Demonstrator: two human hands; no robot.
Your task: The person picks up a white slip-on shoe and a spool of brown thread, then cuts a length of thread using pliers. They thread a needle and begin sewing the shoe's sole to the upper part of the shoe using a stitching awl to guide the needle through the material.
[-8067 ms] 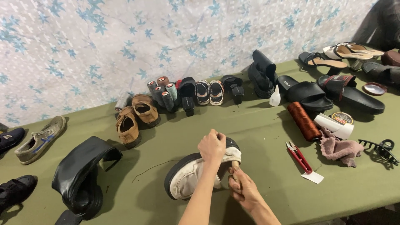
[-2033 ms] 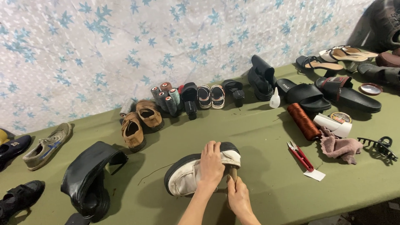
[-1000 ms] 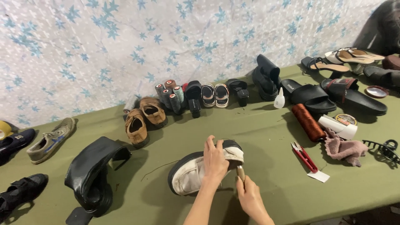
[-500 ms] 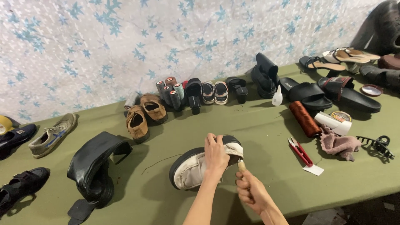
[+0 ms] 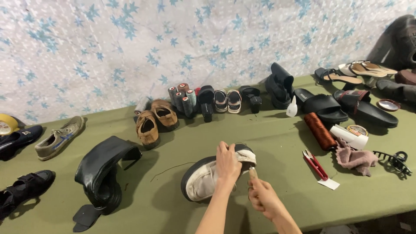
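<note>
Olive-green table (image 5: 277,147), white wall covering (image 5: 108,47) with blue stars

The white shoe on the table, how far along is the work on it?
Done: can't tell; no finished stitching shows. In hand: the left hand presses the white shoe onto the green table, while the right hand holds a small tool at its heel. Left: the brown thread spool and red snips lie untouched nearby.
</note>
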